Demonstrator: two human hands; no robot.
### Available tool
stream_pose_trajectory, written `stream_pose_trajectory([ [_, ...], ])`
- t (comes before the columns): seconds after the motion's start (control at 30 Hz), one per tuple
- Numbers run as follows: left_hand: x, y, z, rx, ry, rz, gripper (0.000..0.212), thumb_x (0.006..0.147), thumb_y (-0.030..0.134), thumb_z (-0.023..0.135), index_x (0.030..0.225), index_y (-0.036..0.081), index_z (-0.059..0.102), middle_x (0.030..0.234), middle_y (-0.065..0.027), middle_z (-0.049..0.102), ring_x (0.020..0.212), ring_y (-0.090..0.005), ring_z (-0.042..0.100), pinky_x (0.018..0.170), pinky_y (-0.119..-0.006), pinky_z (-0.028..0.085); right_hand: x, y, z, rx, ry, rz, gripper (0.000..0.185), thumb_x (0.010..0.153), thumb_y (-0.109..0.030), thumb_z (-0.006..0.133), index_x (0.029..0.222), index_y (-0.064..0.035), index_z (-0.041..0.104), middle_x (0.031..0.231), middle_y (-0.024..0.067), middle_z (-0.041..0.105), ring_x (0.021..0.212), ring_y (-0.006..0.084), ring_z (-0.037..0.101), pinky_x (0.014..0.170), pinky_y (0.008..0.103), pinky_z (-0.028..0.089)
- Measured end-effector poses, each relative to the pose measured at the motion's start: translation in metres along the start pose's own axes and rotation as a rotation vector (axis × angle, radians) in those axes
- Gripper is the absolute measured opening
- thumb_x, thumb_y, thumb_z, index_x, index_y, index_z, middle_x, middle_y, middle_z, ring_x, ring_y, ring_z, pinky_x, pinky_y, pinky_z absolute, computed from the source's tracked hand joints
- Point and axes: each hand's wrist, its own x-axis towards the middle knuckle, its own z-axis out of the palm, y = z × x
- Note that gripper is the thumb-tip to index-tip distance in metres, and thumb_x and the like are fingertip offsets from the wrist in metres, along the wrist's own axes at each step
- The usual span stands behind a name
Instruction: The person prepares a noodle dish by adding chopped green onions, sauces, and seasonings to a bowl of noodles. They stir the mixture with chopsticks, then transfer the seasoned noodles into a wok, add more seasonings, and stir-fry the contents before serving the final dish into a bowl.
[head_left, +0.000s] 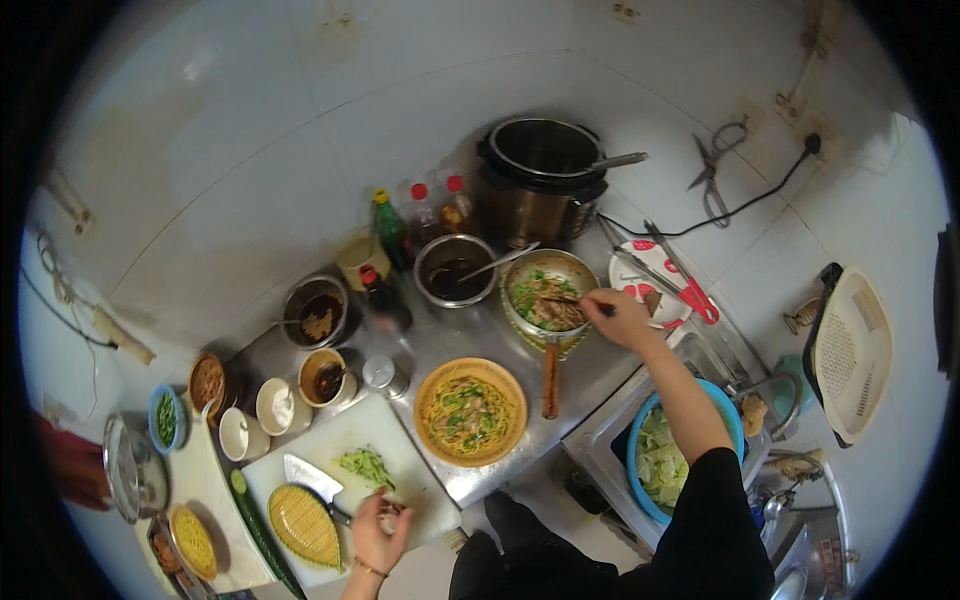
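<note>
My right hand (619, 319) grips dark chopsticks (566, 301). Their tips are in shredded food and chopped greens (541, 294) inside a small saucepan (586, 274) with a wooden handle (551, 382). Over the near edge of a white cutting board (424, 480) is my left hand (379, 532), fingers bent by a small reddish and whitish item (390, 516); whether it is held cannot be told. Shredded cucumber (367, 466), a kitchen knife (311, 478) and a leaf-shaped woven mat (304, 525) lie on that board. Noodles with greens (470, 415) fill a tan bowl (426, 442) between my hands.
Behind stand a pressure cooker (517, 199), a metal bowl of dark sauce (454, 281) and several bottles (388, 221). Tongs (679, 274) rest across a patterned plate (626, 274). A blue basin (637, 480) of cabbage sits in the sink; a whole cucumber (259, 529) lies left.
</note>
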Motion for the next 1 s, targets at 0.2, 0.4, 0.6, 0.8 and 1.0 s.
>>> stream_pose_trajectory([
  [0.2, 0.119, 0.111, 0.112, -0.137, -0.461, 0.140, 0.050, 0.079, 0.036, 0.058, 0.107, -0.006, 0.050, 0.077, -0.0141, 0.061, 0.069, -0.0218, 0.060, 0.062, -0.029, 0.047, -0.006, 0.027, -0.015, -0.145, -0.048, 0.118, 0.017, 0.076, -0.020, 0.057, 0.074, -0.0030, 0.059, 0.066, 0.0166, 0.057, 0.061, 0.0329, 0.055, 0.055, 0.0368, 0.044],
  [0.4, 0.188, 0.130, 0.216, -0.883, -0.842, -0.645, 0.029, 0.079, 0.026, 0.061, 0.095, 0.003, 0.052, 0.070, -0.0032, 0.054, 0.057, -0.0143, 0.051, 0.053, -0.026, 0.043, 0.001, 0.013, -0.008, 0.044, -0.092, 0.115, 0.022, 0.077, -0.026, 0.058, 0.074, -0.0050, 0.061, 0.068, 0.0161, 0.059, 0.063, 0.0320, 0.057, 0.057, 0.0380, 0.045],
  [0.6, 0.203, 0.129, 0.230, -1.212, -1.048, -0.614, 0.011, 0.079, 0.010, 0.058, 0.081, 0.007, 0.047, 0.063, -0.0007, 0.044, 0.052, -0.0102, 0.041, 0.044, -0.023, 0.034, 0.006, -0.003, -0.042, 0.051, -0.022, 0.243, 0.025, 0.078, -0.029, 0.059, 0.075, -0.0047, 0.061, 0.067, 0.0141, 0.059, 0.060, 0.0304, 0.057, 0.053, 0.0357, 0.043],
  [0.8, 0.158, 0.142, 0.185, -1.293, -1.073, -0.589, 0.006, 0.078, 0.004, 0.050, 0.077, 0.005, 0.044, 0.062, -0.0021, 0.041, 0.052, -0.0108, 0.039, 0.044, -0.023, 0.032, -0.022, -0.054, -0.075, 0.146, -0.278, -0.085, 0.022, 0.078, -0.024, 0.059, 0.070, -0.0047, 0.052, 0.059, 0.0122, 0.053, 0.055, 0.0294, 0.053, 0.049, 0.0358, 0.041],
  [1.0, 0.074, 0.132, 0.066, -1.380, -1.030, -0.598, 0.017, 0.081, 0.003, 0.050, 0.094, 0.005, 0.040, 0.064, -0.0035, 0.041, 0.051, -0.0115, 0.039, 0.043, -0.022, 0.032, -0.039, -0.134, -0.058, -0.091, -0.440, -0.466, 0.017, 0.077, -0.020, 0.058, 0.074, -0.0070, 0.048, 0.065, 0.0062, 0.049, 0.061, 0.0232, 0.053, 0.054, 0.0332, 0.044],
])
